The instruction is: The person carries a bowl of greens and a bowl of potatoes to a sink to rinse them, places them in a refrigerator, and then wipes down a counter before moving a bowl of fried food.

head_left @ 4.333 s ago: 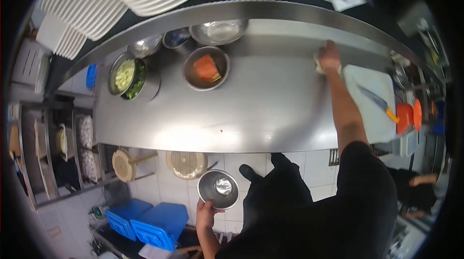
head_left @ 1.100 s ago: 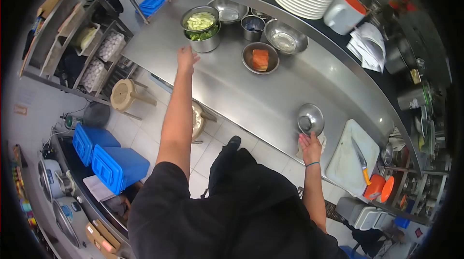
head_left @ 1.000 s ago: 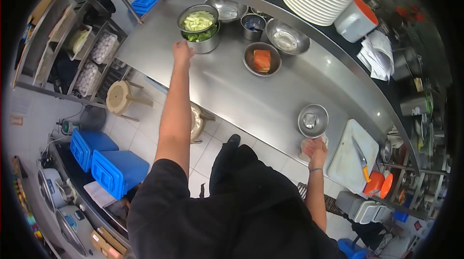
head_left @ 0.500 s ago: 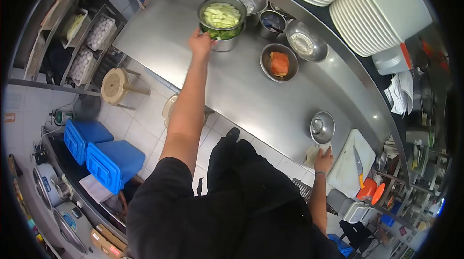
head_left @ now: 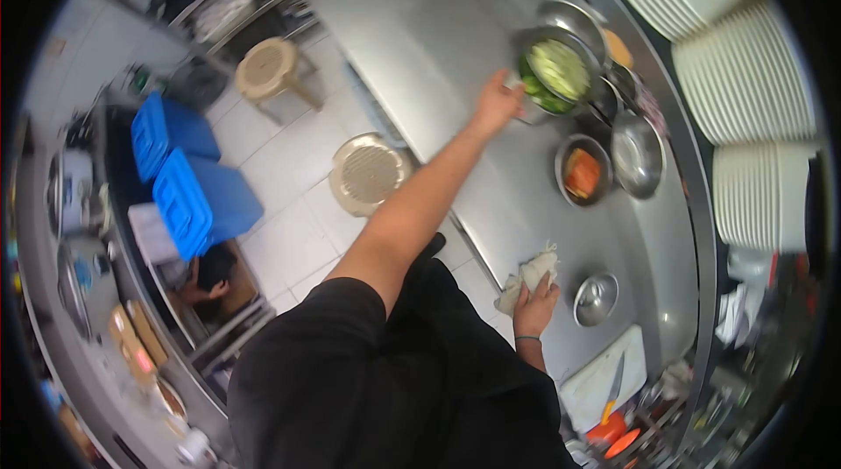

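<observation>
Head view, looking straight down on a steel counter [head_left: 491,206]. The left hand [head_left: 496,105] is stretched way out, fingers spread against the side of the pot of greens [head_left: 554,77], looks like a grip on its wall, probably because that's the only reachable part at full arm's length. The right hand [head_left: 534,304] sits near the counter's front edge with fingers curled round a bunched white cloth [head_left: 526,274], held close like a rag kept handy. Just beside it stands a small empty steel bowl [head_left: 596,298]. Further along, a bowl with an orange piece of fish [head_left: 583,171] sits next to a bigger empty bowl [head_left: 637,154]. White plates [head_left: 753,84] stacked beyond.
</observation>
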Demonstrator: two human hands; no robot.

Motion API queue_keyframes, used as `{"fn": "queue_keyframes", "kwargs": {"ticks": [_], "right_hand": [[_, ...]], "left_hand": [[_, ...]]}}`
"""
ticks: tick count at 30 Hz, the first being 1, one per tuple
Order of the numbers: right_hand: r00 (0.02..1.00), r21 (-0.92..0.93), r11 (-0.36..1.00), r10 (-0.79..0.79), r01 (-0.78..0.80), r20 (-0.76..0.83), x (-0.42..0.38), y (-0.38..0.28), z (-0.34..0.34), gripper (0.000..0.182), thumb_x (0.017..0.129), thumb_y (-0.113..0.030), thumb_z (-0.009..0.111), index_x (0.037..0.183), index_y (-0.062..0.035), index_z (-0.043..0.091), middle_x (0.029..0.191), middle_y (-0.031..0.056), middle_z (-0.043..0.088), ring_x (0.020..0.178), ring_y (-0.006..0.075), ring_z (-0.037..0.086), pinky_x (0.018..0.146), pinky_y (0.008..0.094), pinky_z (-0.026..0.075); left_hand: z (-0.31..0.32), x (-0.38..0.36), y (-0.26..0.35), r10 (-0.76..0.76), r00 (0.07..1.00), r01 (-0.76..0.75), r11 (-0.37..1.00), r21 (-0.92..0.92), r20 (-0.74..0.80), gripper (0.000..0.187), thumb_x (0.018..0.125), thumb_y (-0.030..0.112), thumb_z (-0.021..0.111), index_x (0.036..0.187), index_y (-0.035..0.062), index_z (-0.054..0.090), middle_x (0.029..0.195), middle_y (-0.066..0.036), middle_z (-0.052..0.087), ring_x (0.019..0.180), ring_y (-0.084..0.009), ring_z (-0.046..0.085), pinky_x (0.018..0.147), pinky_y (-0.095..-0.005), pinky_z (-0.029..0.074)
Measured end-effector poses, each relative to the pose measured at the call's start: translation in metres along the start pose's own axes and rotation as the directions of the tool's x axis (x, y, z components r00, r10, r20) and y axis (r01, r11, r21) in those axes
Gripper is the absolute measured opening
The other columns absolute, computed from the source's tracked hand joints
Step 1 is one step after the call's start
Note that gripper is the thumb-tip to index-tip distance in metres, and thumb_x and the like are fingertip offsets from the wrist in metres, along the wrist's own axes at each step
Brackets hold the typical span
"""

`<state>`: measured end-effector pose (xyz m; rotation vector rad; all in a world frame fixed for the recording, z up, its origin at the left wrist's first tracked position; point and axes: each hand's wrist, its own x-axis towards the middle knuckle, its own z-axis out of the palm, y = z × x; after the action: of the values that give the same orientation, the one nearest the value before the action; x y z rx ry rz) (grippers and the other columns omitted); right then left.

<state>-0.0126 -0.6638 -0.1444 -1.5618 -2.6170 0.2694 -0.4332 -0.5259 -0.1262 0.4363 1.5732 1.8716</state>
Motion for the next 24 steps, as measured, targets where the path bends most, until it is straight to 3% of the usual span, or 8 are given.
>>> {"fn": "queue_keyframes", "kwargs": {"ticks": [6, 7, 11, 15, 19, 21, 22, 24], "right_hand": [[0.957, -0.03, 0.957, -0.29, 0.29, -0.016, 0.137, -0.114, 0.028, 0.062, 0.095, -0.023, 0.064, 0.146, 0.0027, 0.042, 0.12, 0.0312, 0.052, 0.108, 0.0467, 0.058, 0.09, 0.0498, 0.05], [0.939, -0.039, 0.939, -0.343, 0.342, -0.026, 0.161, -0.136, 0.032, 0.055, 0.095, -0.023, 0.063, 0.141, 0.0028, 0.045, 0.117, 0.0308, 0.053, 0.105, 0.0464, 0.06, 0.088, 0.0502, 0.051], [0.907, -0.104, 0.904, -0.42, 0.415, -0.038, 0.226, -0.214, 0.041, 0.035, 0.097, -0.025, 0.06, 0.116, 0.0023, 0.05, 0.109, 0.029, 0.056, 0.096, 0.0474, 0.063, 0.081, 0.0533, 0.054], [0.906, -0.106, 0.902, -0.423, 0.419, -0.022, 0.242, -0.229, 0.052, 0.034, 0.098, -0.029, 0.058, 0.111, 0.001, 0.05, 0.11, 0.0293, 0.056, 0.095, 0.0479, 0.064, 0.08, 0.0546, 0.055], [0.888, -0.143, 0.878, -0.459, 0.457, 0.014, 0.249, -0.213, 0.057, 0.038, 0.099, -0.035, 0.056, 0.114, -0.0006, 0.05, 0.114, 0.0294, 0.057, 0.095, 0.0471, 0.065, 0.079, 0.0543, 0.056], [0.897, -0.204, 0.874, -0.431, 0.442, 0.098, 0.238, -0.217, 0.045, 0.044, 0.099, -0.036, 0.055, 0.124, 0.0001, 0.049, 0.119, 0.0283, 0.057, 0.101, 0.0449, 0.065, 0.083, 0.053, 0.055], [0.904, -0.24, 0.871, -0.408, 0.428, 0.129, 0.235, -0.219, 0.032, 0.047, 0.099, -0.036, 0.054, 0.128, 0.0004, 0.049, 0.121, 0.0278, 0.057, 0.104, 0.0437, 0.064, 0.084, 0.0523, 0.055], [0.882, -0.268, 0.844, -0.467, 0.464, 0.058, 0.21, -0.228, 0.0, 0.054, 0.098, -0.035, 0.056, 0.137, 0.0008, 0.047, 0.13, 0.0271, 0.055, 0.117, 0.0426, 0.059, 0.096, 0.0507, 0.051]], "left_hand": [[-0.118, -0.131, 0.01, 0.052, 0.965, 0.01, 0.973, 0.232, -0.259, 0.035, 0.096, 0.026, 0.067, 0.123, 0.0042, 0.061, 0.072, -0.005, 0.061, 0.064, -0.0142, 0.062, 0.06, -0.0309, 0.05], [-0.143, -0.153, -0.003, 0.143, 0.926, -0.016, 0.94, 0.341, -0.349, 0.032, 0.096, 0.025, 0.067, 0.12, 0.0055, 0.062, 0.072, -0.004, 0.06, 0.067, -0.014, 0.062, 0.062, -0.0307, 0.05], [-0.245, -0.245, -0.077, 0.02, 0.794, 0.218, 0.923, 0.316, -0.608, 0.028, 0.095, 0.025, 0.066, 0.117, 0.0079, 0.064, 0.081, -0.01, 0.067, 0.076, -0.019, 0.065, 0.068, -0.0334, 0.052], [-0.341, -0.364, -0.156, -0.256, 0.707, 0.634, 0.642, 0.431, -0.659, 0.04, 0.089, 0.04, 0.067, 0.114, 0.0087, 0.067, 0.1, -0.018, 0.073, 0.095, -0.0363, 0.069, 0.085, -0.0454, 0.055], [-0.371, -0.49, -0.216, -0.46, 0.542, 0.84, 0.322, 0.436, -0.703, 0.047, 0.087, 0.041, 0.06, 0.111, 0.0015, 0.068, 0.117, -0.025, 0.068, 0.113, -0.0399, 0.064, 0.097, -0.0488, 0.051], [-0.365, -0.551, -0.237, -0.522, 0.498, 0.864, 0.224, 0.451, -0.693, 0.05, 0.087, 0.041, 0.059, 0.111, -0.0013, 0.067, 0.116, -0.027, 0.067, 0.113, -0.0401, 0.064, 0.098, -0.0493, 0.05], [-0.363, -0.579, -0.266, -0.473, 0.502, 0.862, 0.202, 0.466, -0.724, 0.049, 0.086, 0.04, 0.059, 0.104, -0.0046, 0.069, 0.113, -0.029, 0.068, 0.106, -0.0392, 0.068, 0.092, -0.0491, 0.054], [-0.357, -0.607, -0.252, -0.702, 0.384, 0.915, 0.206, 0.346, -0.599, 0.044, 0.083, 0.035, 0.065, 0.095, -0.0072, 0.073, 0.107, -0.029, 0.07, 0.085, -0.0358, 0.073, 0.069, -0.0468, 0.061]]}}
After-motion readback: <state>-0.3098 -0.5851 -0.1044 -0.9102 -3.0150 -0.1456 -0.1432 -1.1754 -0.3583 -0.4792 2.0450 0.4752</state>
